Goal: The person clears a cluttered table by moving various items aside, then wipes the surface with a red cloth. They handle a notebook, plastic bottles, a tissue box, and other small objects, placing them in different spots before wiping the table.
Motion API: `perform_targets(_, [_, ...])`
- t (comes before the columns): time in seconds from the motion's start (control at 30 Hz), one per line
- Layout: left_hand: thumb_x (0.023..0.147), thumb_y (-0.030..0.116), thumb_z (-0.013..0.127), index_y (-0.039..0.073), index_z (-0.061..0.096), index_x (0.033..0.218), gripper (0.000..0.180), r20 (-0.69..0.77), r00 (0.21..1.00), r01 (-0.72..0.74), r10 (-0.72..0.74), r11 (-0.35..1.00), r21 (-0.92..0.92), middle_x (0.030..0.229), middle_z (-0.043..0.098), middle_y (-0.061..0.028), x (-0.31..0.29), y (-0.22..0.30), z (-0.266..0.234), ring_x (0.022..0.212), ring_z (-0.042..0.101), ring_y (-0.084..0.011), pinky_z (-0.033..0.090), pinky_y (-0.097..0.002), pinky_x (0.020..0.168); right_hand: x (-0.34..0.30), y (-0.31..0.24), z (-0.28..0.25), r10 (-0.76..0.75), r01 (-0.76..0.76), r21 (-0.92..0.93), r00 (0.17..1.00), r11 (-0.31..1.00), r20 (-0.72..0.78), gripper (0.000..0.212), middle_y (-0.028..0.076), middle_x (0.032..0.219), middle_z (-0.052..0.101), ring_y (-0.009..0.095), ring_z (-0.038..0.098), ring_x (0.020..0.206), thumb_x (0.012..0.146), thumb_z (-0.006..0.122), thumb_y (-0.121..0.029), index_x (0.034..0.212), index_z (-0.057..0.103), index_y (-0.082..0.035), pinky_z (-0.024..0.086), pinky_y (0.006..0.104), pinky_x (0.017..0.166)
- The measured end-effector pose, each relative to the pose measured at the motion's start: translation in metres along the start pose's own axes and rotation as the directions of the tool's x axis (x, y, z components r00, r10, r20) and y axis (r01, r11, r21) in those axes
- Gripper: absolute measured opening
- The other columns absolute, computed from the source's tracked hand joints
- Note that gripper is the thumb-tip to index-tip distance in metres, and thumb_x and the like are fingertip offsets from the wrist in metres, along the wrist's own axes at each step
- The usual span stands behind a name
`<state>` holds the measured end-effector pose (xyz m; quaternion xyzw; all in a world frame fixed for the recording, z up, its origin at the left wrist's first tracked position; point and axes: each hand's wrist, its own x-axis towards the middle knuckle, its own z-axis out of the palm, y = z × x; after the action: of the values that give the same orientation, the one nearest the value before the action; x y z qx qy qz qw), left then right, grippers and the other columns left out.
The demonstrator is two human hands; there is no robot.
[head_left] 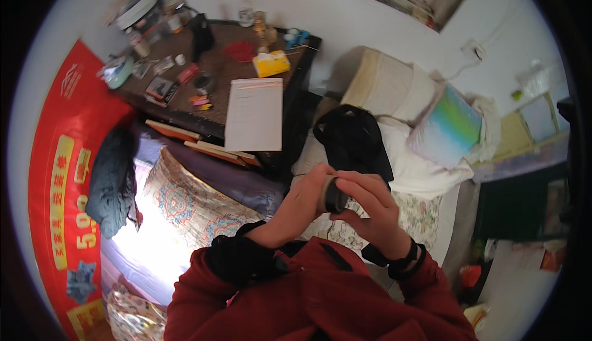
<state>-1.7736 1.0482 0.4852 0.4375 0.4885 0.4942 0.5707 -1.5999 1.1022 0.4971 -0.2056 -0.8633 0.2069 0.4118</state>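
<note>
In front of my chest, my left hand (298,206) is wrapped round a small round container with a dark end (337,197). From the other side, the fingers and thumb of my right hand (375,211) close on that dark end. Much of the container's body is hidden by my fingers, so its exact kind does not show. A black bag or folded black cloth (351,134) lies on the bedding just beyond my hands.
A brown desk (222,39) with a white paper pad (254,110), a yellow packet (271,65) and small clutter stands ahead to the left. A patterned pillow (185,196) is at left; a colourful pillow (450,125) and folded bedding (388,88) are at right.
</note>
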Motion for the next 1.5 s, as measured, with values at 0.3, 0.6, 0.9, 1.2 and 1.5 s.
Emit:
perform_targets(0.3, [0.089, 0.031, 0.062, 0.003, 0.053, 0.116, 0.040, 0.379, 0.917, -0.386, 0.126, 0.525, 0.758, 0.102, 0.060, -0.0192, 0.020, -0.133, 0.021, 0.093, 0.061, -0.0409, 0.049, -0.0467, 0.075, -0.137, 0.054, 0.048, 0.614, -0.744, 0.422, 0.020, -0.518, 0.789, 0.064, 0.005, 0.074, 0.064, 0.013, 0.060, 0.067, 0.102, 0.035, -0.059, 0.090, 0.064, -0.003, 0.050, 0.0272, 0.063])
perform_targets(0.6, [0.090, 0.023, 0.067, 0.003, 0.046, 0.125, 0.046, 0.638, 0.760, -0.439, -0.126, 0.624, 0.646, 0.111, 0.056, -0.0190, 0.022, -0.188, 0.042, 0.099, 0.058, -0.0436, 0.049, -0.0472, 0.076, -0.229, 0.048, 0.072, 0.725, -0.523, 0.720, 0.252, -0.455, 0.641, 0.054, 0.005, 0.110, 0.060, 0.014, 0.060, 0.090, 0.101, 0.043, -0.058, 0.124, 0.052, -0.010, 0.053, 0.0298, 0.076])
perform_targets(0.9, [0.090, 0.009, 0.063, 0.005, 0.053, 0.117, 0.029, 0.770, 0.550, -0.488, -0.323, 0.624, 0.610, 0.115, 0.054, -0.0165, 0.040, -0.201, 0.090, 0.098, 0.059, -0.0418, 0.050, -0.0452, 0.078, -0.365, 0.033, 0.045, 0.993, 0.112, 0.990, -0.082, -0.081, 0.090, 0.036, 0.005, 0.101, 0.059, 0.017, 0.060, 0.090, 0.097, 0.061, -0.036, 0.120, 0.054, -0.008, 0.053, 0.0320, 0.084])
perform_targets(1.2, [0.091, 0.011, 0.060, 0.006, 0.058, 0.107, 0.017, 0.720, 0.607, -0.524, -0.337, 0.511, 0.681, 0.101, 0.058, -0.0146, 0.051, -0.209, 0.035, 0.088, 0.061, -0.0391, 0.050, -0.0442, 0.074, -0.500, 0.084, 0.047, 0.773, 0.284, 0.932, -0.634, 0.225, 0.006, 0.034, 0.011, 0.103, 0.059, 0.025, 0.059, 0.088, 0.097, 0.063, -0.033, 0.111, 0.058, -0.002, 0.057, 0.0363, 0.080])
perform_targets(1.5, [0.092, 0.011, 0.059, 0.004, 0.059, 0.104, 0.014, 0.435, 0.866, -0.291, -0.248, 0.457, 0.840, 0.097, 0.061, -0.0163, 0.024, -0.227, -0.096, 0.084, 0.062, -0.0383, 0.050, -0.0433, 0.070, -0.442, 0.143, -0.027, 0.882, -0.049, 0.979, -0.428, 0.195, -0.197, 0.045, 0.022, 0.119, 0.060, 0.031, 0.063, 0.101, 0.100, 0.055, -0.025, 0.132, 0.042, 0.004, 0.056, 0.0377, 0.086])
